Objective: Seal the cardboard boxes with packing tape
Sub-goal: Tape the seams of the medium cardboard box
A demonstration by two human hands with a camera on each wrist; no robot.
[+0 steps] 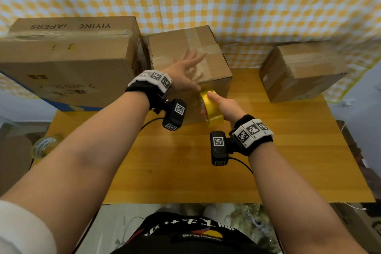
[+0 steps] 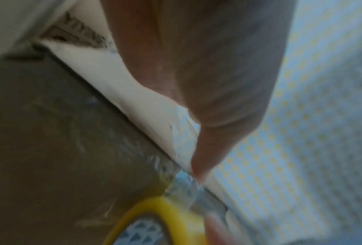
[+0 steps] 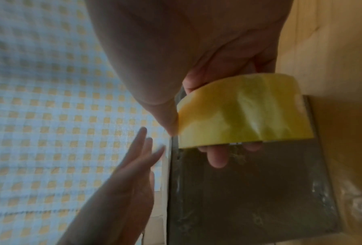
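Head view: left hand (image 1: 184,70) flat, fingers spread, seemingly on middle box (image 1: 214,55); right hand (image 1: 223,107) gripping tape roll (image 1: 211,112).

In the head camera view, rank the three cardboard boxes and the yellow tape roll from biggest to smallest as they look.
1. Diaper box, left.
2. Middle box.
3. Right box; it looks close to the middle one, and wide-angle distortion at the edge makes that order unsure.
4. Tape roll.

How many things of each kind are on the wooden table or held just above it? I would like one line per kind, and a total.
Cardboard boxes: 3, namely the large printed box, the middle box and the small box on the right.
Yellow tape rolls: 1, the tape roll gripped by the right hand.
Total: 4.
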